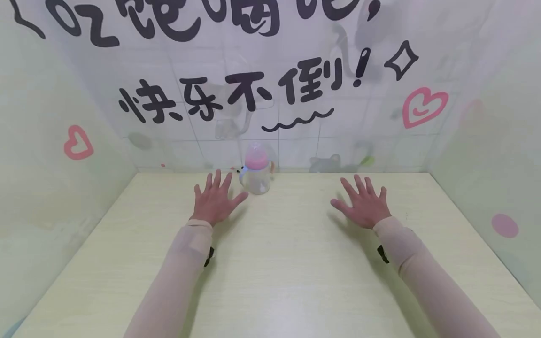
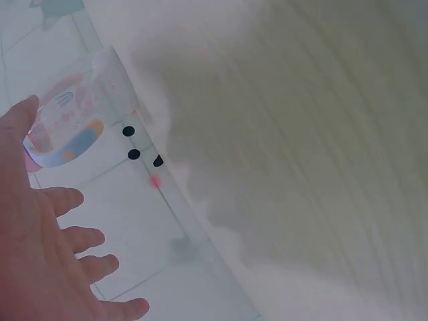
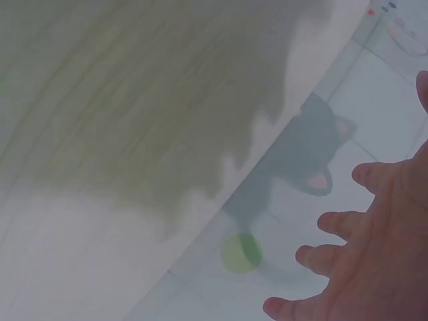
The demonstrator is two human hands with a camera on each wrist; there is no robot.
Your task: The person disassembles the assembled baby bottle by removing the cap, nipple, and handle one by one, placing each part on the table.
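Note:
A clear baby bottle (image 1: 258,180) with a pink top and a blue side handle stands upright at the back of the pale wooden table (image 1: 279,263). Just left of it, my left hand (image 1: 214,201) is spread over the table, its thumb pointing toward the bottle's base. In the left wrist view the bottle (image 2: 80,110) shows beyond the thumb of that hand (image 2: 40,234). My right hand (image 1: 362,204) is spread too, well to the right of the bottle, with nothing in its fingers. The right wrist view shows this hand (image 3: 374,247) with fingers apart and its shadow on the tabletop.
Behind the table rises a tiled back wall (image 1: 296,152) with large black writing and a pink heart (image 1: 424,107). Pale side walls close off the left and right. A grey cat picture (image 1: 325,163) is on the back wall near the table edge.

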